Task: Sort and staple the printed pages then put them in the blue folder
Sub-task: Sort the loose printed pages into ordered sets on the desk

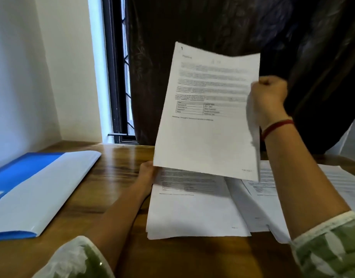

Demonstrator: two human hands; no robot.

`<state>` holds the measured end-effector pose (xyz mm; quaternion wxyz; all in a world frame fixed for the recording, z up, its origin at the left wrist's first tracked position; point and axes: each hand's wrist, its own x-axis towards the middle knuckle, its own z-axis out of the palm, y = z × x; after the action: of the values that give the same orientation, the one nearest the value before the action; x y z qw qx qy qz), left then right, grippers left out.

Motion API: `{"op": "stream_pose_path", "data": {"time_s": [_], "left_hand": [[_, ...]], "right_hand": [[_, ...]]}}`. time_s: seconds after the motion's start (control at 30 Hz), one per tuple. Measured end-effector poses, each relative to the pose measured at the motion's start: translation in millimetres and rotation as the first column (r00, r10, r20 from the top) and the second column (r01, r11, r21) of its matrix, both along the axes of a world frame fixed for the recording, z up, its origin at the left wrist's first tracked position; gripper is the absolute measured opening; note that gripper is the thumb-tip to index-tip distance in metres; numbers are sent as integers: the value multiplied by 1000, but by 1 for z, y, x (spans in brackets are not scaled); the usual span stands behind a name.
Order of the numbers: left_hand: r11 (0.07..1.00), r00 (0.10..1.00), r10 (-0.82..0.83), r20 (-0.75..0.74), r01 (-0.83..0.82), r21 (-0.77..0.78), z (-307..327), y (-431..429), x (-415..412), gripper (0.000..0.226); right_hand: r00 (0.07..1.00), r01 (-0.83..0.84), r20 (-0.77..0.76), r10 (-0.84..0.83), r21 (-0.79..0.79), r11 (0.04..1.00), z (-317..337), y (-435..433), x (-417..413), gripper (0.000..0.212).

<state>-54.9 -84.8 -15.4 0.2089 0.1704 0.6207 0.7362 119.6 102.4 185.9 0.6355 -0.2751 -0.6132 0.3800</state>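
My right hand grips the right edge of a printed page and holds it upright in the air above the table. It carries text and a small table, with a staple mark at its top left corner. My left hand lies at the left edge of a stack of printed pages flat on the table; its fingers are hidden under the raised page. More printed sheets are spread to the right. The blue folder lies at the left, with a white flap across it.
The wooden table runs back to a white wall and a dark-framed window. A dark curtain hangs behind the raised page. No stapler is in view.
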Motion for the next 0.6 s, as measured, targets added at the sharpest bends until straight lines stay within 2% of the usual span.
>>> {"op": "stream_pose_path", "data": {"time_s": [0.1,0.17,0.23,0.33,0.47,0.6], "left_hand": [[999,997,30,-68,-32,-22,-3,3,-1,27],[998,998,40,-43,-41,-38,-3,3,-1,31],[997,998,58,-22,-59,-58,-2,3,-2,38],[995,999,44,-16,-46,-93,-1,4,-1,35],[990,997,75,-3,-75,-117,0,5,-2,19],[994,994,99,53,-96,-56,0,8,-5,25]], "right_hand": [[989,-88,103,105,-158,984,-51,9,-9,15],[986,-127,72,153,-281,951,-91,9,-18,14],[968,-124,165,187,-331,935,-133,8,-27,14],[932,-143,247,266,-423,895,-178,4,-27,19],[906,-171,257,336,-504,846,-194,0,-24,11],[898,-167,281,338,-494,854,-194,2,-21,6]]}}
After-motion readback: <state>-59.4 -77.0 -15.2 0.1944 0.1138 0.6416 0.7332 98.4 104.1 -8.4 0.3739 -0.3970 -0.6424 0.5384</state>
